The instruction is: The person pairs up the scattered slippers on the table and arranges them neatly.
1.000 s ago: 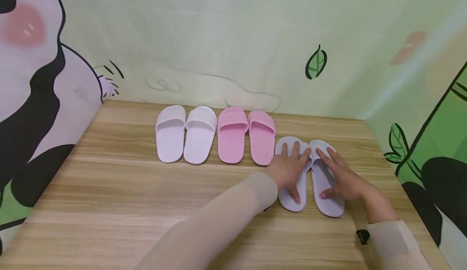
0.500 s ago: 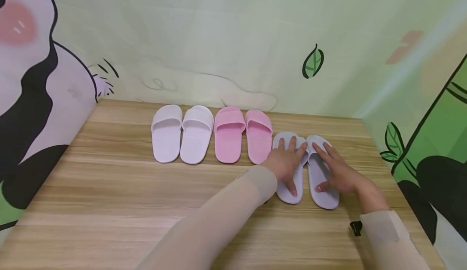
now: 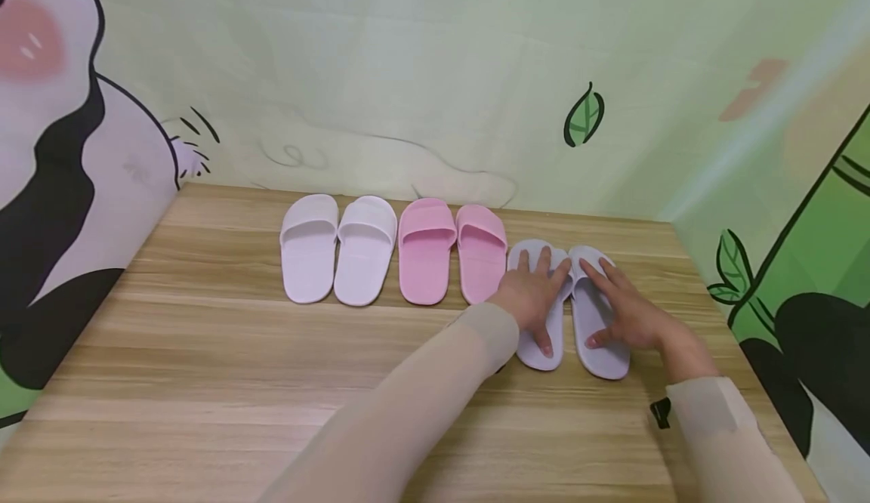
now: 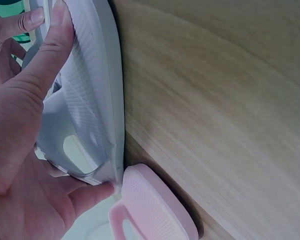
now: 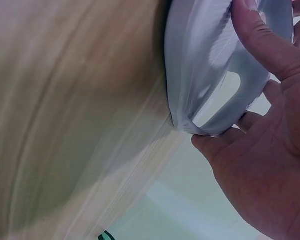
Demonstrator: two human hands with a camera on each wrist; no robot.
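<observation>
Two light grey slippers lie side by side on the right of the wooden surface, the left slipper point(image 3: 533, 359) under my left hand point(image 3: 532, 297) and the right slipper point(image 3: 607, 363) under my right hand point(image 3: 635, 322). Both hands have spread fingers over the straps and toe ends, with each thumb on the footbed. In the left wrist view, the thumb presses the left grey slipper point(image 4: 107, 85), whose end is close against a pink slipper point(image 4: 152, 202). The right wrist view has fingertips touching the edge of the right grey slipper point(image 5: 182, 70).
Left of the grey pair stand two pink slippers point(image 3: 424, 269), then two white slippers point(image 3: 309, 265), in a row near the back wall point(image 3: 408, 95). The grey pair sits slightly nearer to me. Printed side walls border the wooden surface point(image 3: 238, 382).
The grey slippers have slid away from me toward the back wall, both hands moving along with them. White and pink pairs stay in place, while the head view has shifted slightly.
</observation>
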